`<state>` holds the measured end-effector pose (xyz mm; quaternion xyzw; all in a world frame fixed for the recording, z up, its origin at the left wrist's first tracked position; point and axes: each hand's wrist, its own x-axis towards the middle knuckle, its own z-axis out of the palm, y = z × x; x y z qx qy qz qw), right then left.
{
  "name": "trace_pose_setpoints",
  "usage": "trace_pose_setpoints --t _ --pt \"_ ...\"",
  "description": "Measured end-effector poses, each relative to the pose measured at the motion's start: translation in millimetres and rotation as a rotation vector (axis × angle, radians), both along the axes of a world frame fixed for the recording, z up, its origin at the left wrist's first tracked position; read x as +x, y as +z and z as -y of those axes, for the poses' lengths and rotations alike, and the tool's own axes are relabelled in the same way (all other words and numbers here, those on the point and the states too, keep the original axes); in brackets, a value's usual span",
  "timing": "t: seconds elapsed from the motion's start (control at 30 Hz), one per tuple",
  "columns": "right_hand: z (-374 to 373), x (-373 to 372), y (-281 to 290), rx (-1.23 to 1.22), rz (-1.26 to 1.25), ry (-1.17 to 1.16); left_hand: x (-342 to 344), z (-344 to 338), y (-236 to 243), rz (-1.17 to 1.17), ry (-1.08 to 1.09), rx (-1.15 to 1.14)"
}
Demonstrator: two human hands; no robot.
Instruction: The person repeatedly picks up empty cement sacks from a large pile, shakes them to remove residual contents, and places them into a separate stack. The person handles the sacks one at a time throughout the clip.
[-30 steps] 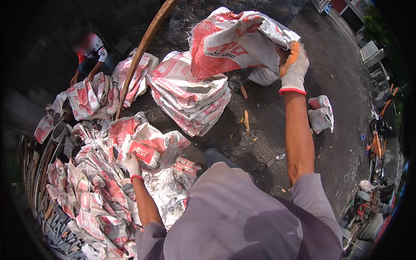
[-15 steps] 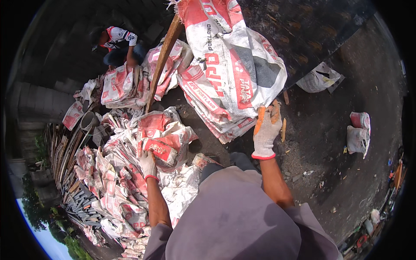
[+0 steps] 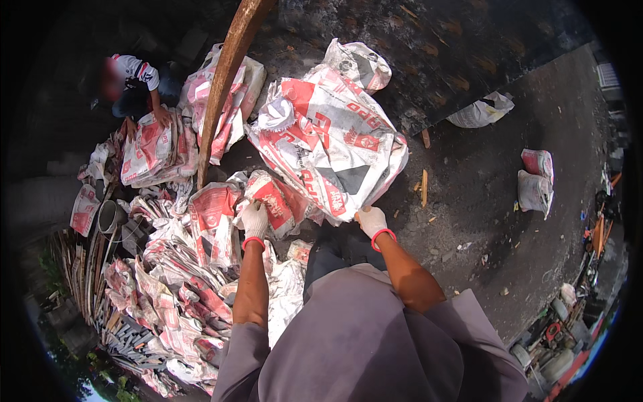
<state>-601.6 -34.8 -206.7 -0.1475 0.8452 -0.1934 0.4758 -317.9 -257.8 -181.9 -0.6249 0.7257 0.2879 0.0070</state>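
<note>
A stack of flattened cement sacks lies in front of me, with a wrinkled red-and-white sack [image 3: 335,124] on top. At its near corner my right hand [image 3: 372,221], in a pale knit glove with a red cuff, is closed on the sack's edge. My left hand [image 3: 254,220], gloved alike, is closed on a folded sack [image 3: 274,201] left of the stack; its fingertips are partly hidden. Under and beside that arm spreads a loose heap of crumpled sacks [image 3: 161,281].
A wooden post [image 3: 224,84] rises between the stacks. Beyond it a person [image 3: 137,84] crouches over another sack pile [image 3: 157,151]. A dark sheet [image 3: 429,60] stands at the back. Wood sticks [image 3: 84,275] lie far left, filled sacks [image 3: 536,184] on the right.
My right hand has come down and toward me with the sack's edge, and the sack now lies flatter on the stack. My left hand has shifted right and keeps near the folded sack.
</note>
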Motion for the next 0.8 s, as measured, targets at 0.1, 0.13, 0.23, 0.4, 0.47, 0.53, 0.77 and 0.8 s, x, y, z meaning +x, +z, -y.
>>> trace_pose_setpoints --t 0.1,0.13,0.23,0.4,0.47,0.53,0.77,0.8 --pt "-4 -14 8 -0.017 -0.062 -0.035 -12 23 -23 -0.084 0.03 -0.027" --pt "1 -17 9 0.027 -0.094 -0.073 -17 32 -27 -0.074 0.066 0.027" --pt "13 -40 19 -0.042 -0.019 -0.532 -36 57 -25 -0.085 0.011 0.014" --pt "55 -75 15 -0.153 -0.115 -0.749 -86 112 -1 -0.032 -0.033 0.135" --pt "67 -89 7 -0.163 -0.101 -0.709 -106 135 8 -0.054 -0.078 0.185" --pt "75 -103 -3 -0.074 -0.09 -0.554 -127 152 12 0.019 -0.079 0.398" --pt "73 -102 -40 -0.223 0.046 -0.503 -191 152 -32 0.199 -0.145 0.164" --pt "71 -100 -43 -0.218 0.084 -0.573 -193 150 -44 0.2 -0.146 0.122"
